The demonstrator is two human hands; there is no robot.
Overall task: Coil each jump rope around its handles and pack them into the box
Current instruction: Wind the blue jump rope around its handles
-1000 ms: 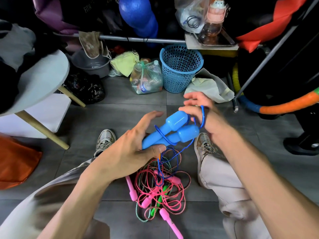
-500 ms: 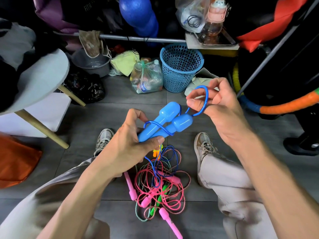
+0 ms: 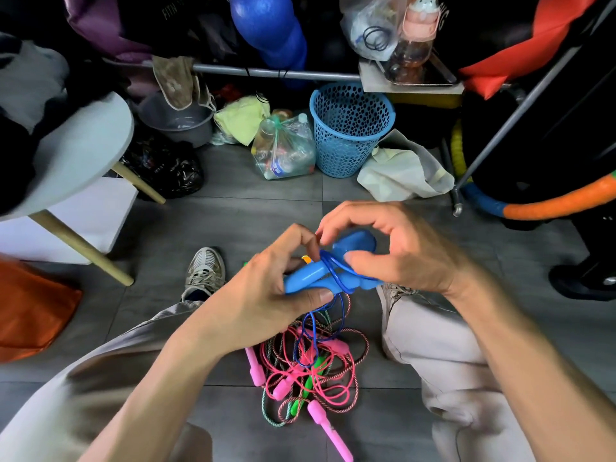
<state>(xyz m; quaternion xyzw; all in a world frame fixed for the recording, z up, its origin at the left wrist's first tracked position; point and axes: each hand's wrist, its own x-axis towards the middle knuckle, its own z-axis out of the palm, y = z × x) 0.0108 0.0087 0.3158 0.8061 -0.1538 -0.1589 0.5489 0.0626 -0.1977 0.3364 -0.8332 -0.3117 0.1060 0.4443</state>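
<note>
Blue plastic handles (image 3: 328, 273), two of them, lie side by side in the left hand (image 3: 266, 295), thumb clamped under them and fingers curled over the top. A few turns of thin blue cord (image 3: 335, 278) sit around the middle of the pair. Right hand (image 3: 400, 251) is curled over the far ends of the handles, fingertips close to the wrap; it appears to pinch or guide the cord, though the cord inside that grasp is not plainly visible.

Slack cord drops from the wrap to the floor (image 3: 233, 211), into the tangle of other ropes (image 3: 310, 368) between the person's shoes: pink handles (image 3: 328, 428), pink cord, a green handle, a braided cord. The blue tail runs into that heap.

Step in hand, by my reading: coiling the first rope, early on, with most of its cord not yet wound.

Next move calls for:
- left hand holding the handles parallel so the turns stay put;
- right hand carrying the cord round again under light tension;
- the blue tail drawn free of the heap without dragging the pink cord up.

No box is in view, so packing is some way off.
</note>
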